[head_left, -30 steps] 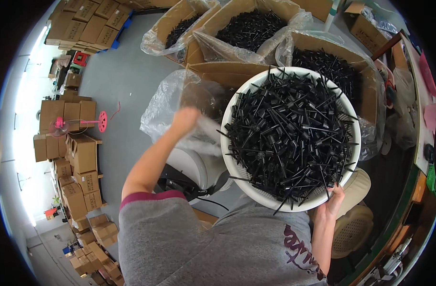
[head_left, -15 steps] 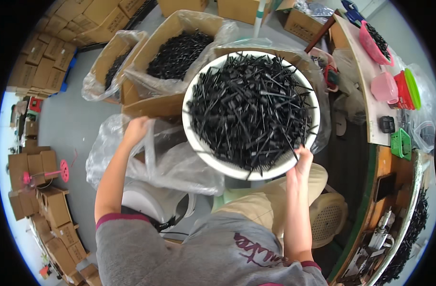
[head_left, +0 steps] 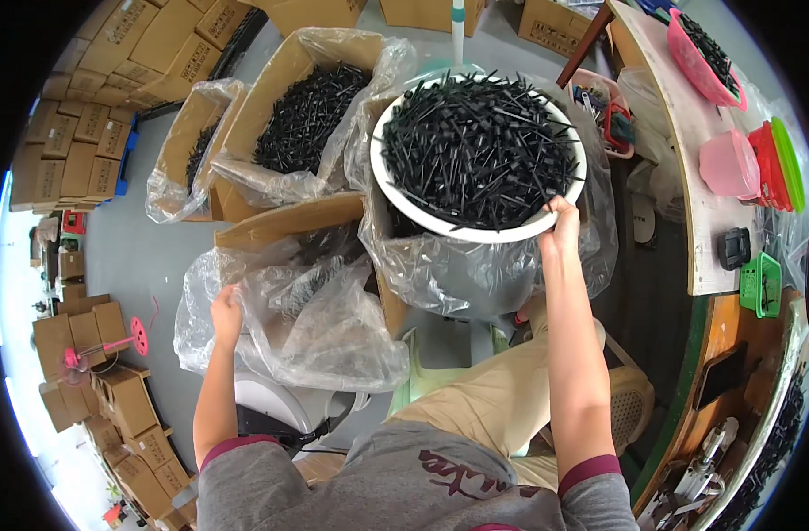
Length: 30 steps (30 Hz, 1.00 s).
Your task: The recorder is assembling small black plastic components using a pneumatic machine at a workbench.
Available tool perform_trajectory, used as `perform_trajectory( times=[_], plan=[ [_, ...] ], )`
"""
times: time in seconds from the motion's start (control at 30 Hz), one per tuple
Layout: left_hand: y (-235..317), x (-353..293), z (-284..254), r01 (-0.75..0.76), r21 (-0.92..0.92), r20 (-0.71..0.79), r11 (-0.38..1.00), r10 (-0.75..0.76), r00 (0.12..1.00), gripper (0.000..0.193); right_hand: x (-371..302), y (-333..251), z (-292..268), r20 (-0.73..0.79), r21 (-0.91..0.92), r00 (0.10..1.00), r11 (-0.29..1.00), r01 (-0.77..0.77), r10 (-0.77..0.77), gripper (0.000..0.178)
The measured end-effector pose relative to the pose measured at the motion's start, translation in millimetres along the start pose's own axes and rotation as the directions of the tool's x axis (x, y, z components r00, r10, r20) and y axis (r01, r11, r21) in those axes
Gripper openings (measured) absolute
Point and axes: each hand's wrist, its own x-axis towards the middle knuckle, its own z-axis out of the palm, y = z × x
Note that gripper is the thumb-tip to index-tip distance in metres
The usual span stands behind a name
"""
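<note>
A round white plastic basket (head_left: 502,235), heaped with thin black plastic pieces (head_left: 479,150), is over a plastic-lined box at the centre right. My right hand (head_left: 561,227) grips the near right part of its rim, fingers curled round the edge. On the left my left hand (head_left: 226,310) is closed on the edge of a clear plastic bag (head_left: 325,332). This bag lines an open cardboard box (head_left: 302,217) and spills over its near side. Whether the basket rests on the box beneath it, I cannot tell.
Two lined cartons of black pieces, a larger one (head_left: 236,146) and a narrow one (head_left: 176,164), stand beyond. At right is a table (head_left: 665,115) with a pink basket (head_left: 687,57) and a green basket (head_left: 761,285). A pale green stool (head_left: 422,376) is before me.
The white basket has moved farther from me, baring the plastic-lined box under it. My left hand has come nearer, still holding the bag's edge, and the plastic has shifted toward me.
</note>
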Motion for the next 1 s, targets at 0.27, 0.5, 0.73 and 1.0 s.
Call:
perform_trajectory(
  times=[0.27, 0.5, 0.73, 1.0],
  plan=[
    [45, 5, -9, 0.058, -0.002, 0.028, 0.998, -0.058, 0.998, 0.027, 14, 11, -31, 0.045, -0.277, 0.999, 0.961, -0.012, 0.025, 0.029],
    [62, 41, -28, -0.033, 0.073, -0.096, 0.997, 0.04, 0.995, 0.031, -89, 30, -40, 0.204, -0.779, 0.69, 0.312, 0.544, -0.695, 0.041],
    [163, 82, -22, -0.121, -0.264, 0.215, 0.957, 0.181, 0.96, 0.03, -318, 175, 64, 0.971, 0.204, -0.228, 0.248, 0.947, 0.074, 0.046],
    [187, 62, -27, -0.37, -0.353, -0.171, 0.859, 0.329, 0.929, 0.022, -217, 188, 73, 0.676, -0.165, 0.571, -0.66, 0.733, 0.465, 0.061]
  ],
)
